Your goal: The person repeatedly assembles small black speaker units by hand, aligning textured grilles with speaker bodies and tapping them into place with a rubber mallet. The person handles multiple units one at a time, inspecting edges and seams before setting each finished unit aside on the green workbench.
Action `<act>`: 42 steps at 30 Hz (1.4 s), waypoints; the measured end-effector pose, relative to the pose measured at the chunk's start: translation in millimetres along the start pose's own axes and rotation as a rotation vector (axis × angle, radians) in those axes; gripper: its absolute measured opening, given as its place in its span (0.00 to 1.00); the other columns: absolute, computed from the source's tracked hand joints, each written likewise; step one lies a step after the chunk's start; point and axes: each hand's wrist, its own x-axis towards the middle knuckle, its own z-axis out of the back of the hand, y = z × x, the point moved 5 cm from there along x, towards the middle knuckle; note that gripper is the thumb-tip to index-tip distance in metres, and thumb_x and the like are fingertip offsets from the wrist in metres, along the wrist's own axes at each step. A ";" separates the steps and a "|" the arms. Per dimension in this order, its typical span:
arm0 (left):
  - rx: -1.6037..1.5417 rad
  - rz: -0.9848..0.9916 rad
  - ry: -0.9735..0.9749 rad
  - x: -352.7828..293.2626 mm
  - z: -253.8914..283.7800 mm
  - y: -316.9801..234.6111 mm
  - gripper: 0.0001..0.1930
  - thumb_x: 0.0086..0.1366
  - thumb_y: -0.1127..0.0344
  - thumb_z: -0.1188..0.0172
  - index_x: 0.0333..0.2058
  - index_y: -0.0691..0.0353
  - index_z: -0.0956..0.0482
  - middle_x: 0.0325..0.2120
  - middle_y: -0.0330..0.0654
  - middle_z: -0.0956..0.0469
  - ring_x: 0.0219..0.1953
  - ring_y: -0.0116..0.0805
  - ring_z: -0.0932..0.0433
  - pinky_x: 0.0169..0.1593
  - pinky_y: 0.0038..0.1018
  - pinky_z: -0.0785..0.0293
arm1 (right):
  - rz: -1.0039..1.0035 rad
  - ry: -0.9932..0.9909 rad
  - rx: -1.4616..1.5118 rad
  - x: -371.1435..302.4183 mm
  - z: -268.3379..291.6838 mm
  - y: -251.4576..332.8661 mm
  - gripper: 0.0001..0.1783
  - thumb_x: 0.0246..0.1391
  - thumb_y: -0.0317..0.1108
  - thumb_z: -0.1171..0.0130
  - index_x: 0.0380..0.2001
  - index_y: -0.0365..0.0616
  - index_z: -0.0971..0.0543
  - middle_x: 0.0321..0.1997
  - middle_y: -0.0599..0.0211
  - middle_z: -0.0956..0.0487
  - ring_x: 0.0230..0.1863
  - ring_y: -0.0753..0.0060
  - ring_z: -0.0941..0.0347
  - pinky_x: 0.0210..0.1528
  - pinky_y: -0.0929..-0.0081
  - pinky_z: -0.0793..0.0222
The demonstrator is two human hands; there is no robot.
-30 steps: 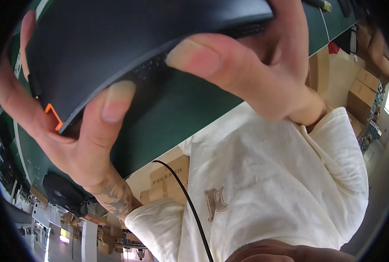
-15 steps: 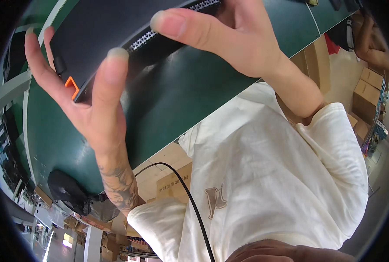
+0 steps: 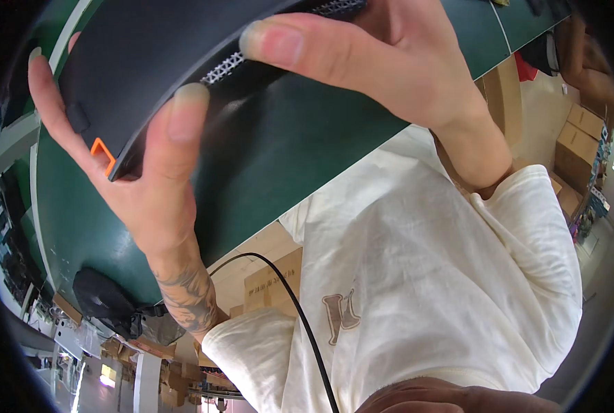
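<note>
Both my hands hold a flat black panel-like device [image 3: 155,55] above the green table, at the upper left. A silvery perforated strip [image 3: 223,70] runs along its near edge, and a small orange frame-shaped piece [image 3: 101,155] shows at its left corner. My left hand [image 3: 161,179] grips that corner, thumb on the near edge and fingers reaching round the far side. My right hand [image 3: 376,65] grips farther right, its thumb lying over the perforated strip. The right fingers are mostly hidden, and the device's far end runs out of view.
The green table [image 3: 279,151] lies under my hands. A black bag [image 3: 103,296] rests at its left end. A black cable [image 3: 286,289] hangs before my shirt. Cardboard boxes [image 3: 579,148] stand at right, near another person's arm [image 3: 586,65].
The device has come up closer, its left corner shifting left and slightly down. Its near edge now looks more curved. Both hands moved with it and kept their grip.
</note>
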 end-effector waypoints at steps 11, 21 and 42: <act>0.097 -0.218 -0.153 8.8 1.4 12.5 0.58 0.53 0.47 0.20 0.72 0.67 0.47 0.64 0.50 0.33 0.63 0.40 0.30 0.68 0.35 0.37 | -0.022 -0.101 -0.056 16.5 3.3 -16.0 0.36 0.58 0.40 0.28 0.65 0.39 0.31 0.68 0.48 0.32 0.79 0.46 0.51 0.75 0.57 0.52; 0.128 -0.197 -0.147 5.2 -3.5 12.2 0.52 0.56 0.45 0.22 0.68 0.67 0.42 0.64 0.50 0.34 0.64 0.42 0.31 0.69 0.36 0.36 | -0.225 0.012 -0.019 14.3 11.2 -19.0 0.31 0.57 0.37 0.27 0.61 0.46 0.27 0.66 0.56 0.30 0.81 0.45 0.56 0.76 0.55 0.55; 0.277 -0.363 0.036 9.4 7.8 11.8 0.49 0.49 0.71 0.18 0.67 0.66 0.39 0.61 0.50 0.30 0.57 0.39 0.23 0.60 0.33 0.24 | 0.067 -0.014 -0.004 13.4 7.8 -29.2 0.34 0.59 0.40 0.29 0.64 0.42 0.30 0.65 0.51 0.30 0.79 0.49 0.54 0.76 0.56 0.58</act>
